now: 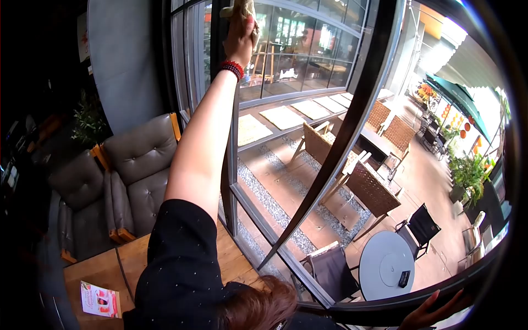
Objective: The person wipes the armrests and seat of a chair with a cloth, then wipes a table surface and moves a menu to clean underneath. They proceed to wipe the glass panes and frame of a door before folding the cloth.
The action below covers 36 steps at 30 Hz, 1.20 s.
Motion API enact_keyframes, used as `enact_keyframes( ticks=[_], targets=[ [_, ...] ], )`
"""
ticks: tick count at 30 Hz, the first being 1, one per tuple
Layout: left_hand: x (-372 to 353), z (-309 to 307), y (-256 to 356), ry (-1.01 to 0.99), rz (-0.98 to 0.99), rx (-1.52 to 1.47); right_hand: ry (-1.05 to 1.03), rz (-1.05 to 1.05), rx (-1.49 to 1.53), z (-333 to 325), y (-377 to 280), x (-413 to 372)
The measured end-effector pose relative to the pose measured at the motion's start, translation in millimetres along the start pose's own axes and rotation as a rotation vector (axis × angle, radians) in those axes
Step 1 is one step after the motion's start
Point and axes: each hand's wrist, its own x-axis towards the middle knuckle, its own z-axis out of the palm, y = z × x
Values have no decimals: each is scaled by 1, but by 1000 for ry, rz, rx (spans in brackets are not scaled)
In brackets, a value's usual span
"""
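Note:
My left hand (240,44) is raised high at the top of the view, at the end of an outstretched arm with a red bead bracelet (233,69). Its fingers are closed around a pale, crumpled cloth (242,7), held up by the dark window frame (230,115) and its glass. The cloth's upper part is cut off by the image edge. At the lower right, my right hand (434,311) is partly in shadow, its fingers extended and apart by the dark lower frame. Nothing shows in it.
A wooden table (228,256) with a printed card (100,300) stands below my arm. Padded armchairs (140,148) are at the left. Beyond the glass are a round grey table (379,261), woven chairs (368,187) and potted plants (467,173).

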Motion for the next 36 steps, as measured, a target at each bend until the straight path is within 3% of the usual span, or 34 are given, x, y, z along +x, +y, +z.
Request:
enact_keyframes(
  ticks=[3,6,8,9,10,13,15,17,26,29,31,36],
  targets=[
    [-1,4,-26,91,142,151,14,18,2,2,-3,0],
    [-27,3,20,-1,-166,60,2,17,9,1,-4,1],
    [-42,16,23,50,-143,-66,5,6,-5,3,-3,1],
    [-55,15,26,-23,-51,-71,22,-30,-243,7,11,-6],
    [-68,12,37,-96,40,-82,38,-60,-258,9,13,-5],
    [-128,36,68,19,276,-76,76,-75,-261,13,23,-10],
    [-165,25,93,-166,293,114,82,-71,-177,15,25,-10],
    [-202,17,101,-263,307,56,34,-10,-214,9,15,-8],
    [-372,-28,95,-475,15,13,118,-160,-155,13,20,1],
    [-373,-26,93,-496,-19,14,131,-197,-190,13,22,1],
    [-358,-19,84,-558,62,184,128,-178,-184,13,22,-1],
    [-244,1,76,-379,294,318,129,-134,-174,14,19,-4]
  ],
)
